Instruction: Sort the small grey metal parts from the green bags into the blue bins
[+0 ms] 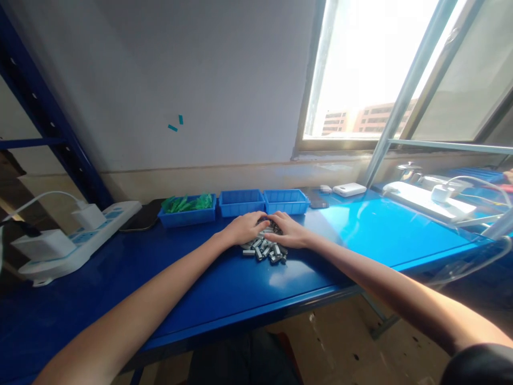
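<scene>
A heap of small silvery metal pieces [262,250], short and block-like, lies on the blue tabletop [216,283]; their exact kind is too small to tell. My left hand [245,228] curves around the heap's left and far side, fingers stretched out. From the right, my right hand [292,231] rests against the same heap with its fingers apart. Both hands touch the pieces, and neither grips one that I can see. Part of the heap is hidden beneath the fingers. Just behind the hands stand two blue bins, the middle bin [242,214] and the right bin [285,212].
A third blue bin [188,218] holds green plastic-wrapped items [187,202]. Left of it are a dark phone-like slab [141,216] and a white power strip [86,238] with plugs. Another power strip [427,202], a white box [349,189] and a metal post [387,128] stand right.
</scene>
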Action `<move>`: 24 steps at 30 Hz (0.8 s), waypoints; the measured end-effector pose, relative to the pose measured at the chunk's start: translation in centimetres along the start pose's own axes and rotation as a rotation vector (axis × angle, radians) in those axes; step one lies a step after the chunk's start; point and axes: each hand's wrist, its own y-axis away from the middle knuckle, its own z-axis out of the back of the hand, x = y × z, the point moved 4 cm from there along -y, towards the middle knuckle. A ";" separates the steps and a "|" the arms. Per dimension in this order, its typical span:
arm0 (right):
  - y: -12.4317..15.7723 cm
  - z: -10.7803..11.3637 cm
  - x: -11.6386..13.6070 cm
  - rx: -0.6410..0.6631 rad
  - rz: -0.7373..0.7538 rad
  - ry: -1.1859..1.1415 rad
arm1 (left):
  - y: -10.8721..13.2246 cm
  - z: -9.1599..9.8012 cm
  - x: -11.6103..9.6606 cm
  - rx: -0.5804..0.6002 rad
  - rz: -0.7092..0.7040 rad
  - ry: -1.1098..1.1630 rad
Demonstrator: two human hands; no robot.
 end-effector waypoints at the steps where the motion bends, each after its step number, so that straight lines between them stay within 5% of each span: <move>1: -0.2 -0.1 0.3 0.005 0.013 -0.005 | 0.2 0.0 -0.2 -0.010 0.011 0.014; 5: -1.2 -0.4 1.6 0.036 0.081 -0.036 | 2.6 1.3 -0.8 -0.074 -0.018 -0.042; 9: -2.9 0.9 2.0 -0.035 0.066 0.057 | 5.1 4.6 -0.5 -0.196 -0.137 -0.277; 13: -5.3 3.3 1.4 -0.362 -0.042 0.250 | 6.8 9.3 2.0 -0.525 0.064 -0.326; 15: -6.5 3.2 0.9 -0.384 -0.072 0.324 | 7.7 10.9 3.4 -0.672 0.152 -0.294; 20: -8.3 0.9 -0.3 -0.237 -0.068 0.465 | 8.9 11.7 5.2 -0.795 0.217 -0.270; 24: -8.0 0.4 -0.8 -0.247 -0.036 0.445 | 8.3 10.6 4.9 -0.768 0.239 -0.281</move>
